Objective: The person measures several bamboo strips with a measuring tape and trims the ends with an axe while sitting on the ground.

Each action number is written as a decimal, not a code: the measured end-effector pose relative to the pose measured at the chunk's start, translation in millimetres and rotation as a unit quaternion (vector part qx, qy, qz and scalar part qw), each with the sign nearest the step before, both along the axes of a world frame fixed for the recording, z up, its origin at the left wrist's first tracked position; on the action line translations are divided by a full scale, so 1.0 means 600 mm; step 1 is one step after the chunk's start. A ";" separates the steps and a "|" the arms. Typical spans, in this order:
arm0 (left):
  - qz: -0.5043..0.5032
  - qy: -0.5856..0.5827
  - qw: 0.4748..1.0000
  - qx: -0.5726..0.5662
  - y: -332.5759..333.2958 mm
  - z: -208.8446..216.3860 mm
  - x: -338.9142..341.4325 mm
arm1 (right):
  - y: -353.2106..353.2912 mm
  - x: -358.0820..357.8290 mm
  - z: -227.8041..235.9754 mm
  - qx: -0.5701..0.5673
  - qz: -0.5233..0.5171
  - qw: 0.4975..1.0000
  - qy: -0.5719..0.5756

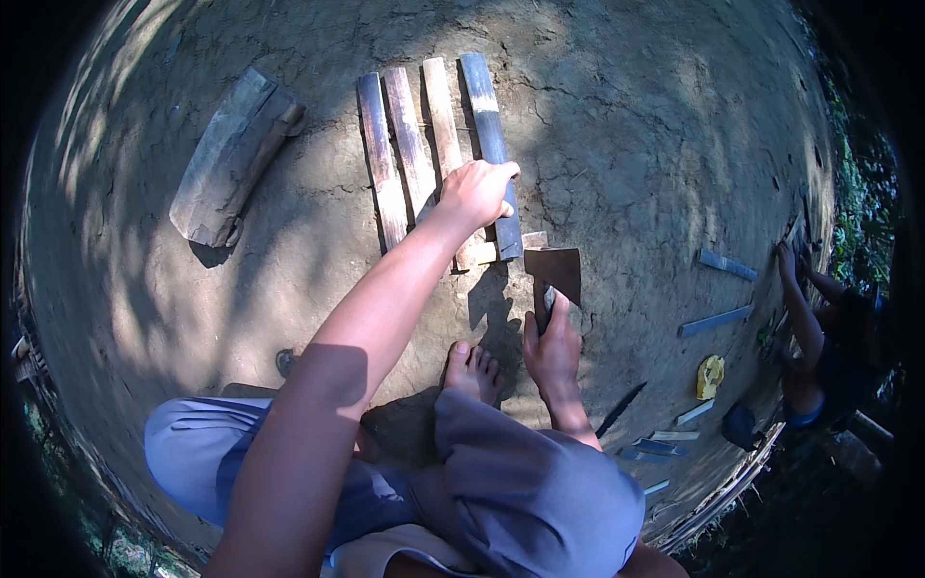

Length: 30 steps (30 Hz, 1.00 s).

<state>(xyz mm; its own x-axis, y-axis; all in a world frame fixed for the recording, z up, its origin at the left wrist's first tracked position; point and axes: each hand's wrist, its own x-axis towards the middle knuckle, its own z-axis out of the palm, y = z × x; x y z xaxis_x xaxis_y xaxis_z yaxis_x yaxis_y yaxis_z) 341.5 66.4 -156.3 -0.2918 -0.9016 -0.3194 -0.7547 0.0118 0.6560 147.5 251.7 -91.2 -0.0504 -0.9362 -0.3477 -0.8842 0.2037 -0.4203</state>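
Four split bamboo slats lie side by side on the ground ahead of me. My left hand (479, 196) reaches over them, its fingers closed around the rightmost, a dark bamboo slat (485, 114). Partly under that hand runs a pale bamboo slat (438, 106); two more slats (382, 159) (409, 140) lie to its left. A pale crosspiece (487, 252) shows at the slats' near ends. My right hand (554, 347) grips a hatchet (556, 273) by its handle, the dark blade beside the near end of the dark slat.
A thick chunk of log (231, 159) lies at the left. Loose bamboo strips (718, 320) are scattered at the right, near a dark knife (620, 409) and a yellow object (709, 377). Another person (824, 347) crouches at the far right. My bare foot (472, 371) is close below the slats.
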 end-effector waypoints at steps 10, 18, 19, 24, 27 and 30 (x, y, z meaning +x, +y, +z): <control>0.008 -0.039 0.993 0.109 -0.016 0.022 0.001 | -0.058 0.038 0.045 -0.043 0.020 0.999 0.011; 0.007 -0.049 0.991 0.126 -0.026 0.012 -0.004 | -0.078 0.024 0.062 -0.050 0.046 0.998 -0.012; 0.006 -0.046 0.992 0.115 -0.029 0.013 -0.004 | -0.074 0.029 0.063 -0.074 0.048 0.996 -0.011; 0.003 -0.052 0.990 0.132 -0.032 0.012 -0.006 | -0.060 0.020 0.021 -0.008 0.091 0.994 0.057; -0.007 -0.035 0.992 0.119 -0.042 0.020 -0.010 | -0.075 0.021 0.054 -0.010 0.055 0.997 0.046; 0.002 -0.044 0.994 0.102 -0.030 0.001 -0.004 | -0.075 0.035 0.073 -0.116 0.072 0.991 -0.012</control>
